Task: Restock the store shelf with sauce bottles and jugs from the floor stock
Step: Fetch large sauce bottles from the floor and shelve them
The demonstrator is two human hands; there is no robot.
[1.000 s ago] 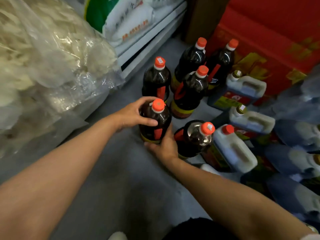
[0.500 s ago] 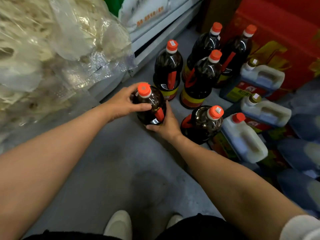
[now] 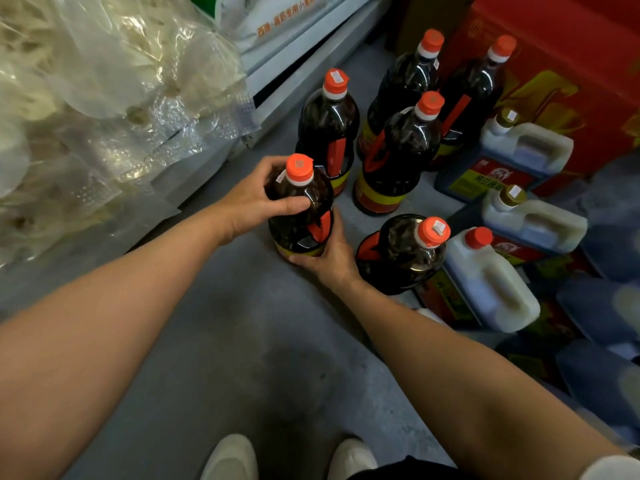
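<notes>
A dark sauce bottle [image 3: 294, 220] with an orange cap is between both my hands, over the grey floor. My left hand [image 3: 252, 199] grips its shoulder just under the cap. My right hand [image 3: 329, 256] cups its base from below and the right. Several more dark bottles [image 3: 398, 161] with orange caps stand behind and to the right. White-topped jugs [image 3: 491, 282] with labels stand at the right.
Clear plastic bags of pale dried goods [image 3: 86, 98] fill the left. A white shelf edge [image 3: 304, 50] runs along the back with sacks on it. A red carton [image 3: 571, 74] stands at the back right. My pale shoes [image 3: 232, 459] are at the bottom, on bare grey floor.
The bottle has stayed in both hands. The view has tilted down, so my shoes show now, and the bottle sits a little closer to me.
</notes>
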